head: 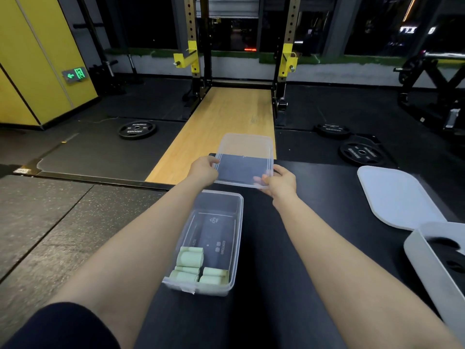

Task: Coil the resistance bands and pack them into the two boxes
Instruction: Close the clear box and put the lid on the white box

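Black tabletop [314, 210] carries a clear box [214, 243] of coiled green bands [191, 268], beyond which left hand [203, 170] and right hand [279, 182] fingers pinch an empty clear box [245, 149].

A yellow-and-black squat rack [241, 46] stands at the far end of a wooden platform [226, 127], black weight plates [137, 130] lie on the dark rubber floor [63, 222] either side, and a green exit sign [75, 74] glows on the yellow wall [32, 59].
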`<state>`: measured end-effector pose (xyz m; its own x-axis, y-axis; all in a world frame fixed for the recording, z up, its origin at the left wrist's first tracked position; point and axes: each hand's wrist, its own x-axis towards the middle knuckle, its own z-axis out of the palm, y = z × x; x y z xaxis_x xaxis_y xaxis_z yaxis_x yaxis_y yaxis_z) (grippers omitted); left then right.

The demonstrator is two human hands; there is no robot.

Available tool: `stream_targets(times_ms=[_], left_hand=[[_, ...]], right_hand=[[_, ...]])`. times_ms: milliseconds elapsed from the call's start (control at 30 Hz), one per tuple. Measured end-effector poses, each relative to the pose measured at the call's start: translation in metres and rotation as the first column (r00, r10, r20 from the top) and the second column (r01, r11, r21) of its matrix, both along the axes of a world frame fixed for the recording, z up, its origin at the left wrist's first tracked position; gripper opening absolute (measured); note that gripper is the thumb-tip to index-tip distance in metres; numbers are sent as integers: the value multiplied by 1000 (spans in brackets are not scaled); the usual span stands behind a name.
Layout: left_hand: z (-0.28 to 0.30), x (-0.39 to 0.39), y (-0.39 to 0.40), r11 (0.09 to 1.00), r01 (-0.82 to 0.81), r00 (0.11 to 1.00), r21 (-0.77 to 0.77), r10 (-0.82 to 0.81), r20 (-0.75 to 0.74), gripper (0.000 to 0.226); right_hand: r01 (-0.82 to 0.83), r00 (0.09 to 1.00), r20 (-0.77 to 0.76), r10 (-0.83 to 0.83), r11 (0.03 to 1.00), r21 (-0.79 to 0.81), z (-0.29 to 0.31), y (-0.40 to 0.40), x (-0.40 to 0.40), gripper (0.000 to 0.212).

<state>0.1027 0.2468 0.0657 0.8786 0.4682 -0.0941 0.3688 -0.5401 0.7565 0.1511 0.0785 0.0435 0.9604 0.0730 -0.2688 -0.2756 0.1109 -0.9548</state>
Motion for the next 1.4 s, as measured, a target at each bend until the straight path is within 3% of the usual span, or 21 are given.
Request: stream_targets(times_ms=[200,300,400,533,700,867,967,1067,1133,1267,1400], left_hand=[[14,-24,-17,999,30,999,-25,-30,19,44],[22,-38,-29,997,53,998,50,-55,30,43],[30,-50,-45,987,97,993,126,-104,52,42],[39,-62,-69,990,142,985,-27,-138,107,49],[47,-75,-78,948,75,986,-310,-24,166,56],[58,-94,-69,840,50,962,-541,104,251,39],[58,-102,-59,823,-23,951,-568,193,242,24],[51,-111,-46,822,-93,953,-562,237,189,23],[48,-119,-38,828,-82,960,-554,214,178,17],[44,-137,-25,782,-63,963,-620,211,170,19],[26,-145,-8,789,-79,972,-609,197,129,17]], right_hand=[[20,998,51,-21,1000,22,18,-9,-22,45],[25,995,96,-27,1000,19,22,-11,-36,47],[24,975,223,-4,996,-89,26,-11,-55,49],[19,918,390,72,975,-223,38,-13,-88,46],[-7,854,490,177,944,-329,55,-10,-129,43],[-77,805,490,335,877,-474,62,-2,-155,46],[-209,791,441,425,864,-458,63,0,-165,50],[-332,750,418,512,839,-431,57,-2,-172,53],[-302,757,427,495,844,-443,50,-6,-171,50],[-85,835,435,337,860,-503,33,-18,-156,42],[-164,914,246,323,847,-505,20,-22,-150,43]])
